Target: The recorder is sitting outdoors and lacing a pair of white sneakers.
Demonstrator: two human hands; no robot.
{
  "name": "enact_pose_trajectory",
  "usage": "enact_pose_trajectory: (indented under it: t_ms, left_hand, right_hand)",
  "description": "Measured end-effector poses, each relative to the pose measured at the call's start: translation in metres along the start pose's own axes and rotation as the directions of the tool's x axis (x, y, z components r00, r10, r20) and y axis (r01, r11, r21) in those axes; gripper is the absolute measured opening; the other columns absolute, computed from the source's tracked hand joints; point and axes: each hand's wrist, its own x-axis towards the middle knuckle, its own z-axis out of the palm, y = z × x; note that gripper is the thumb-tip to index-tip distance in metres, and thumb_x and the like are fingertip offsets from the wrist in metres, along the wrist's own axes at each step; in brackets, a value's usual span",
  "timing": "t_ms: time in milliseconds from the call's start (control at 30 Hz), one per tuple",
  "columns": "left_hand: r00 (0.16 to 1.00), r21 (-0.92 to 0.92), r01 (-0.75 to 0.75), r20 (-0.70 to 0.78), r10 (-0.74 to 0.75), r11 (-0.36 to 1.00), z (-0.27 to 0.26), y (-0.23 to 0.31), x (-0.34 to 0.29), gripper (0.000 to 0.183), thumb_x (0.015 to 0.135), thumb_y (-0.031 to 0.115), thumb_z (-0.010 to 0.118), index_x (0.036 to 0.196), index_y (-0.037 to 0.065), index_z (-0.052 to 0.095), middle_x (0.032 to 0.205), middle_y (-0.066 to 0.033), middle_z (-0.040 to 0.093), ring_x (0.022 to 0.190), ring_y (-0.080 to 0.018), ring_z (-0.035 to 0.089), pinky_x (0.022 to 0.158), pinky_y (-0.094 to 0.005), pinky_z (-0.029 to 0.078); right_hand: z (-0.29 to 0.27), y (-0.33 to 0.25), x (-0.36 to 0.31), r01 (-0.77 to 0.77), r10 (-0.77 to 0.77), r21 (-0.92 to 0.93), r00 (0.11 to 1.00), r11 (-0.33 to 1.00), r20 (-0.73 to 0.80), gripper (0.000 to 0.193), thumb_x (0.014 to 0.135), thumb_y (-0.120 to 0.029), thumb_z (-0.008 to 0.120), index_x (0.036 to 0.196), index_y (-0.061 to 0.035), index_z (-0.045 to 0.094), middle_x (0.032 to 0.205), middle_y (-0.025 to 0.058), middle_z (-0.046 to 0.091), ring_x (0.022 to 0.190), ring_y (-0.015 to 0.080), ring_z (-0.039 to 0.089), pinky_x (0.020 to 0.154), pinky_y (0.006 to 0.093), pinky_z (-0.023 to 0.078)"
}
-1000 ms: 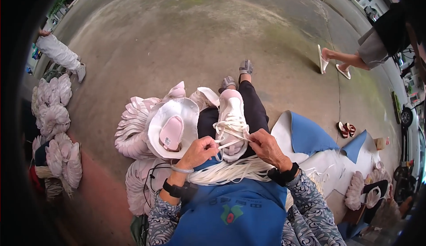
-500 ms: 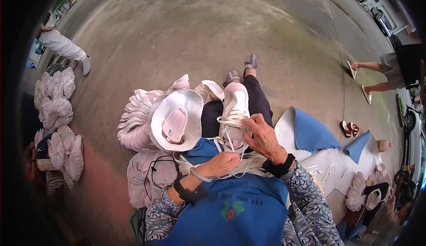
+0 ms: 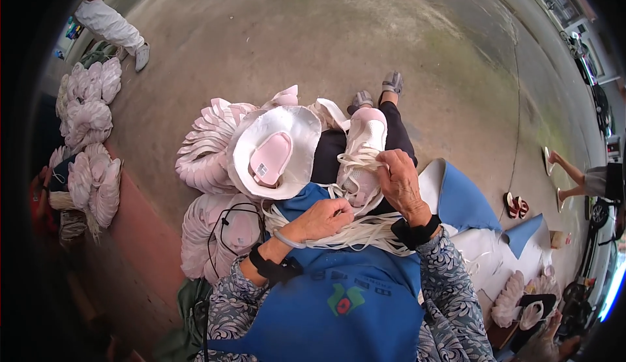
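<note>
A pale pink and white lace-up shoe [image 3: 367, 134] lies across my lap, toe pointing away. My right hand [image 3: 402, 181] is closed in a pinch on a cream shoelace [image 3: 360, 160] at the right of the lacing. By the shoe's heel end my left hand [image 3: 321, 221] is curled shut; lace strands run to its fingertips, though the grip itself is partly hidden. A bundle of loose cream laces [image 3: 372, 237] lies over my blue apron [image 3: 313, 323], below both hands. Left of the shoe sits a white cloth-like bowl [image 3: 302, 134] with a pink insole-shaped piece [image 3: 271, 158] inside.
Stacked pink shoe parts [image 3: 205, 160] stand at my left, a black cord [image 3: 225, 231] over the nearer pile. More bundles [image 3: 88, 124] lie far left. Blue-and-white sheet material [image 3: 466, 196] spreads at right, near sandals [image 3: 515, 205]. People's legs show at both sides.
The view has shifted, so the scene sits differently in it. My right hand still pinches at the lacing, and my left stays low by the heel. The person at right has moved farther off.
</note>
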Motion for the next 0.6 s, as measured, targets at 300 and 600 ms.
enact_pose_trajectory:
  t_ms: [300,600]
  left_hand:
    - [0.919,0.395,-0.158,-0.276,0.280,0.905,-0.031,0.014,-0.004,0.016,0.086,0.015,0.060,0.086,-0.001,0.062,0.071,-0.0089,0.062,0.060,-0.0135,0.057,0.056,-0.0279,0.046]
    - [0.958,0.460,-0.184,-0.114,0.263,0.869,-0.024,0.009,-0.003,0.017,0.085,0.017,0.062,0.082,0.000,0.062,0.075,-0.0096,0.062,0.065,-0.0185,0.058,0.060,-0.0304,0.047]
  right_hand:
    - [0.006,-0.005,-0.002,0.154,-0.150,-0.062,0.987,0.986,0.061,0.015,0.074,-0.007,0.066,0.089,-0.0063,0.062,0.102,0.0095,0.057,0.095,0.0294,0.054,0.082,0.0399,0.042]
    - [-0.016,0.015,-0.011,0.050,-0.055,0.081,0.997,0.995,0.055,0.013,0.074,-0.007,0.067,0.087,-0.0039,0.062,0.097,0.0106,0.057,0.090,0.0300,0.054,0.079,0.0402,0.042]
